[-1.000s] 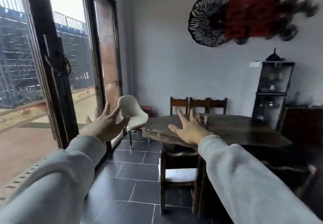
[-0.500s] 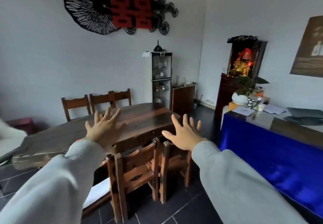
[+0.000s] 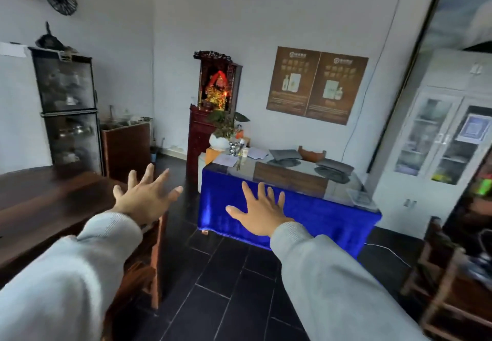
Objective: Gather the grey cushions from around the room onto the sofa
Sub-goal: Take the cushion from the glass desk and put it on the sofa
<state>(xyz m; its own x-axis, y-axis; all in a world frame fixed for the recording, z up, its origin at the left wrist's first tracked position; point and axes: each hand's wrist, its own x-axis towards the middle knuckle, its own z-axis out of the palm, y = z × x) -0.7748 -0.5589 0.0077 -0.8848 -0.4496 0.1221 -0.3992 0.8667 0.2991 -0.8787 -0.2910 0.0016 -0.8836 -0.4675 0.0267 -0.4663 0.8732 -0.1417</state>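
A lane of dark floor (image 3: 234,287) lies open up the middle of the frame. To its left stands the wooden table (image 3: 40,202) with a tucked chair (image 3: 151,255). The blue-draped surface (image 3: 332,223) flanks it right of centre. The left hand (image 3: 145,199) and right hand (image 3: 262,212) spread in clear air, touching nothing. A red cabinet (image 3: 198,141) closes the far end, and wooden furniture (image 3: 447,282) crowds the lower right.

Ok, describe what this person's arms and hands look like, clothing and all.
Each arm is covered to the wrist by a loose, pale grey knitted sleeve, the left sleeve and the right sleeve, each ending in a ribbed cuff. The left hand and the right hand are bare: no gloves, and no ring, watch or marking that I can see.
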